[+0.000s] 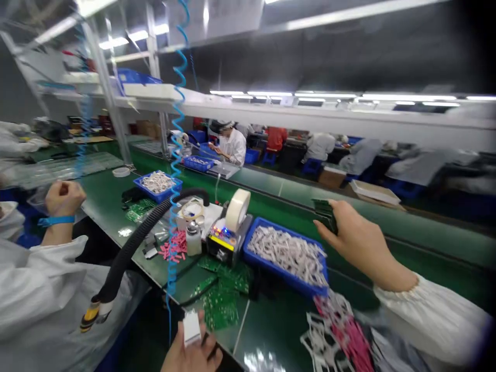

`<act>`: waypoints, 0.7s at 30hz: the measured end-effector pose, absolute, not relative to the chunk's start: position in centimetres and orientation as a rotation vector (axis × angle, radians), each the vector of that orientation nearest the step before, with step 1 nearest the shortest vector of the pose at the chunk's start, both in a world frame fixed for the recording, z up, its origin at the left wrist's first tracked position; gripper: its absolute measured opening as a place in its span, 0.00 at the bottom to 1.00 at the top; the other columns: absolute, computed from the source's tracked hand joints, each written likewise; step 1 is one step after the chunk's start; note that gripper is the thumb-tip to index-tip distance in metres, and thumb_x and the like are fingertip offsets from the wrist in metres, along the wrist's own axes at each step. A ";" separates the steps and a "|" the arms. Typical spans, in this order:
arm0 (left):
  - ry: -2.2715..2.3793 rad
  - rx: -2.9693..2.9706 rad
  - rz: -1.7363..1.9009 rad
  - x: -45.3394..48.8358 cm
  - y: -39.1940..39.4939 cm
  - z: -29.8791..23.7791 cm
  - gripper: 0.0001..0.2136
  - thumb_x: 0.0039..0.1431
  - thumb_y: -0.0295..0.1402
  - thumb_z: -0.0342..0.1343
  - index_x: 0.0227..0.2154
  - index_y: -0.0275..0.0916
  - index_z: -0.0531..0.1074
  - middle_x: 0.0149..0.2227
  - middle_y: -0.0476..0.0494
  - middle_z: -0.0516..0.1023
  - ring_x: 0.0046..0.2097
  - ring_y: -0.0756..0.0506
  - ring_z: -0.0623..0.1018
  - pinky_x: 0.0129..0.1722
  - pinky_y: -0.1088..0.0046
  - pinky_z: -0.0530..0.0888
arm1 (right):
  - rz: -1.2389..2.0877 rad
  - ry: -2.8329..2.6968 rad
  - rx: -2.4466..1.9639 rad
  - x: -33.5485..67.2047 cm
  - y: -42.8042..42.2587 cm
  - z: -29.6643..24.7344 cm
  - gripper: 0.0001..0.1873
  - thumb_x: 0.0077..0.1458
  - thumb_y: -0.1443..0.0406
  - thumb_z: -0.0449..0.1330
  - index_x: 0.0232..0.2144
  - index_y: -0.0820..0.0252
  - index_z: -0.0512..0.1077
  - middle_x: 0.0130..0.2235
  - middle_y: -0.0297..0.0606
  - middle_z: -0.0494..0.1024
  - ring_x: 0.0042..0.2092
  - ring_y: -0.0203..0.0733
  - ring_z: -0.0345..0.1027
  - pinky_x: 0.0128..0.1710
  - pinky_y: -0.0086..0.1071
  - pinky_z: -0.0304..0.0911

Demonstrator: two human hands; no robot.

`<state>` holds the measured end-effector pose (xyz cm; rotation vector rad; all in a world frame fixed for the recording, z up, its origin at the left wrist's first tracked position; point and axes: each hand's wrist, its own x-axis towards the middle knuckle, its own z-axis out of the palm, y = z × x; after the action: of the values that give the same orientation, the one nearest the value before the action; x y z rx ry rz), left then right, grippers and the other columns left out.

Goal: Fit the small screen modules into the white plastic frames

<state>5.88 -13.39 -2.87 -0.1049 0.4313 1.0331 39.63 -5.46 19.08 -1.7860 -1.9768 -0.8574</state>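
Observation:
At the bottom edge, my left hand (194,356) is palm up with its fingers partly curled, holding a small white plastic block (191,328). Farther right and higher, my right hand (358,243) pinches a few dark green circuit boards (324,214) between thumb and fingers. Below that hand sits a blue tray (287,275) full of small white plastic parts (284,248). Several green circuit boards (220,305) lie on the green bench beyond my left hand. Pink and white strips (349,330) are piled near my right sleeve.
A tape dispenser (228,232), a pump bottle (193,238) and pink pieces (176,245) stand mid-bench. A black hose (143,235) and a blue coiled cord (178,103) cross the space. At left is a co-worker's hand (64,199) with a blue wristband. Another blue tray (158,195) stands farther back.

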 end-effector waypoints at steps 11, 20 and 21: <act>0.302 -0.108 0.884 3.9 -17.2 -2.9 0.15 0.39 0.41 0.67 0.33 0.45 0.77 0.26 0.53 0.81 0.31 0.49 0.75 0.39 0.65 0.68 | -0.391 -2.067 -2.148 29.0 -15.8 3.6 0.19 0.55 0.67 0.52 0.50 0.59 0.58 0.39 0.43 0.72 0.34 0.44 0.71 0.22 0.30 0.57; 0.235 -0.100 0.922 3.3 -18.5 -4.4 0.13 0.42 0.40 0.66 0.34 0.48 0.78 0.27 0.53 0.82 0.31 0.48 0.75 0.40 0.64 0.69 | -0.205 -2.526 -1.935 29.1 -15.1 2.9 0.20 0.51 0.70 0.57 0.48 0.56 0.63 0.40 0.37 0.71 0.37 0.40 0.69 0.30 0.30 0.59; 0.228 -0.100 0.927 3.3 -18.5 -4.6 0.12 0.43 0.39 0.66 0.34 0.49 0.78 0.27 0.53 0.82 0.31 0.48 0.76 0.40 0.64 0.69 | -0.187 -2.547 -1.926 29.0 -15.0 2.4 0.19 0.50 0.71 0.57 0.46 0.55 0.65 0.39 0.36 0.71 0.36 0.40 0.69 0.29 0.30 0.58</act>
<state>3.28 -18.46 -4.58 -0.0996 0.2284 0.9273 29.01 -15.04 2.38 -1.9261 -2.5473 -0.1873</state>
